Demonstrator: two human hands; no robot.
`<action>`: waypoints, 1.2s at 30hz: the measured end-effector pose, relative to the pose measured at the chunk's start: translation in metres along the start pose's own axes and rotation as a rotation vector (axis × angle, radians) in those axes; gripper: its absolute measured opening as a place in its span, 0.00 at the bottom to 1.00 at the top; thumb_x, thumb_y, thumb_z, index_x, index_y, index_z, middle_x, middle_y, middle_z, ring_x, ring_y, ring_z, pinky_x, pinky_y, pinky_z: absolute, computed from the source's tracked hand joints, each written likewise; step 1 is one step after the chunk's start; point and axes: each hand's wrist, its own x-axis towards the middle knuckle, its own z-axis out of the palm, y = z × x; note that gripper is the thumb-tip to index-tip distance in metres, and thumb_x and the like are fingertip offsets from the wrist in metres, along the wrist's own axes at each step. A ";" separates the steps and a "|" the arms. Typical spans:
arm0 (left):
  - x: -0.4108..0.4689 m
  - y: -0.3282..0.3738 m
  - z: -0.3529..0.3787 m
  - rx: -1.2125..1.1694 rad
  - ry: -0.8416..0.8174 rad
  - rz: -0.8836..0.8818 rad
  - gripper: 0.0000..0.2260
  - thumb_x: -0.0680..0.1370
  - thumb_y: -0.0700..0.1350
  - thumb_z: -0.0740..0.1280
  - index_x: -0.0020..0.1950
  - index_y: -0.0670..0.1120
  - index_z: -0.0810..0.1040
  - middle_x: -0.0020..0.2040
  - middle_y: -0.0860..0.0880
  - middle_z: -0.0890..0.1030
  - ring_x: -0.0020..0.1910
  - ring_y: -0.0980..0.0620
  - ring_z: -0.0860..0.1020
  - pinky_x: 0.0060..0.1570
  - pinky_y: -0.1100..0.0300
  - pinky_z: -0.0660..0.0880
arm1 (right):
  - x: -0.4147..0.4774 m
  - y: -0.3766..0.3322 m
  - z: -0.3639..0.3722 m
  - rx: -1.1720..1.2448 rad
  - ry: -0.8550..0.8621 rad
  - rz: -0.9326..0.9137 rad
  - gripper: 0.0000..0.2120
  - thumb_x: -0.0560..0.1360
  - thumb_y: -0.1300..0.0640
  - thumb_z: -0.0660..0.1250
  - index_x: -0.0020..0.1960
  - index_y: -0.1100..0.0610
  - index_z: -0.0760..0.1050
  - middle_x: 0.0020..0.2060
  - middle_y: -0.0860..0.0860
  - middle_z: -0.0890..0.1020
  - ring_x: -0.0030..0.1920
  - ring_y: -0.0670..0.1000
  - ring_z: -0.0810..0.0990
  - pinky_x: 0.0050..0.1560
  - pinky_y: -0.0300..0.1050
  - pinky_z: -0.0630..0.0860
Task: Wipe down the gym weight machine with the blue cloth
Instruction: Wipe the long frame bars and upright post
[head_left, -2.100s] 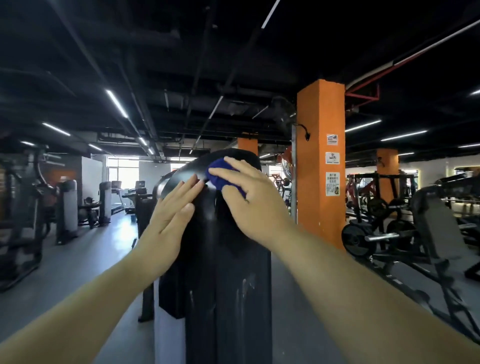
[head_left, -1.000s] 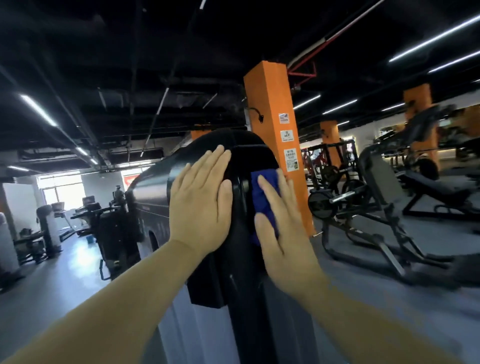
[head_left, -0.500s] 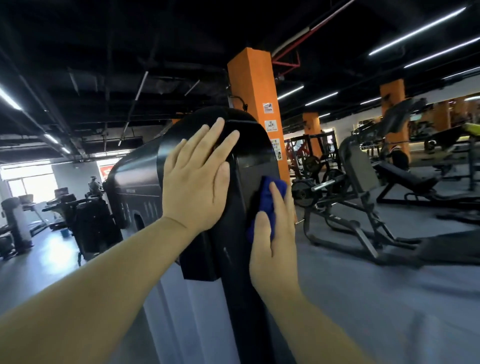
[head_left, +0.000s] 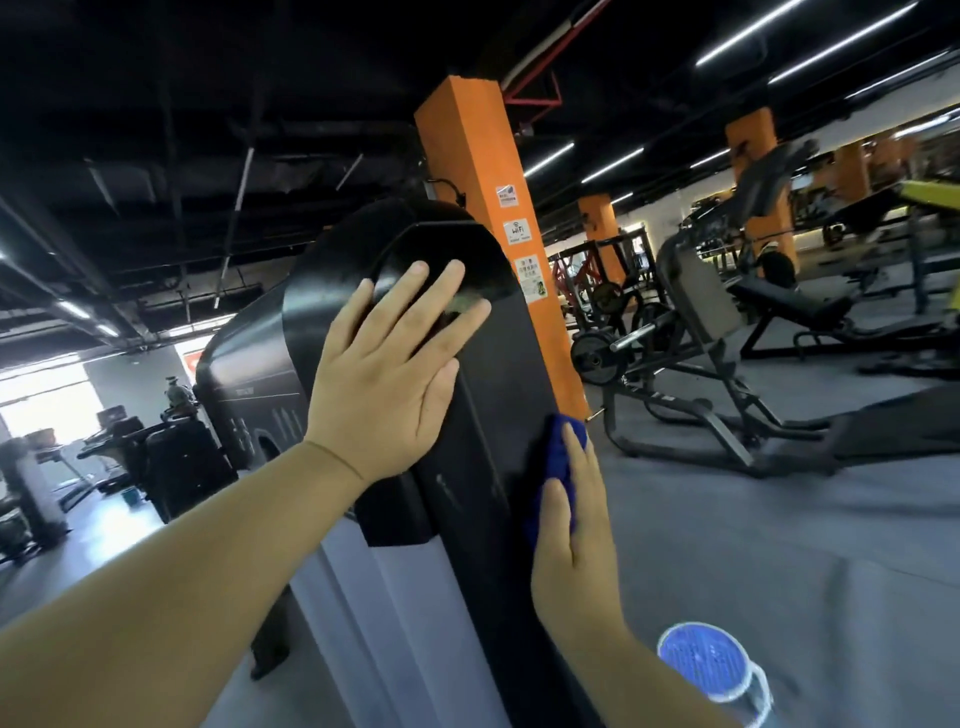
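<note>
The weight machine (head_left: 488, 395) is a tall black housing with a rounded top, standing right in front of me. My left hand (head_left: 387, 371) lies flat on its upper face, fingers spread and straight. My right hand (head_left: 571, 535) presses the blue cloth (head_left: 557, 457) against the housing's right edge, about halfway down. Straight fingers cover most of the cloth; only its upper part and a strip on the left show.
An orange pillar (head_left: 493, 218) with notices rises just behind the machine. Black plate-loaded machines and benches (head_left: 727, 364) fill the right side on a grey floor. A blue-lidded container (head_left: 711, 670) sits low on the right. Treadmills (head_left: 130, 452) stand far left.
My right hand has slid the blue cloth down the machine's right edge from near the top. My left hand has stayed flat on the upper housing. My view swung left and closer.
</note>
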 end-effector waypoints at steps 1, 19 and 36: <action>0.000 0.000 0.000 0.015 -0.012 0.045 0.20 0.83 0.47 0.52 0.75 0.50 0.67 0.77 0.46 0.65 0.76 0.45 0.62 0.75 0.44 0.56 | 0.002 -0.002 0.000 -0.002 0.009 0.030 0.23 0.81 0.48 0.53 0.74 0.35 0.57 0.75 0.31 0.57 0.74 0.31 0.52 0.77 0.43 0.54; 0.001 0.001 0.002 0.017 -0.005 0.151 0.19 0.82 0.46 0.54 0.70 0.44 0.75 0.71 0.46 0.74 0.74 0.46 0.65 0.75 0.45 0.56 | 0.006 -0.012 0.002 0.172 0.031 0.172 0.21 0.83 0.52 0.56 0.70 0.31 0.59 0.75 0.34 0.60 0.74 0.34 0.55 0.78 0.46 0.54; -0.002 0.005 0.002 0.064 -0.051 0.224 0.20 0.84 0.49 0.52 0.72 0.46 0.73 0.74 0.46 0.70 0.75 0.44 0.62 0.75 0.43 0.52 | 0.014 -0.013 0.008 0.092 0.033 0.070 0.25 0.80 0.49 0.56 0.76 0.39 0.58 0.76 0.38 0.59 0.75 0.37 0.55 0.77 0.45 0.56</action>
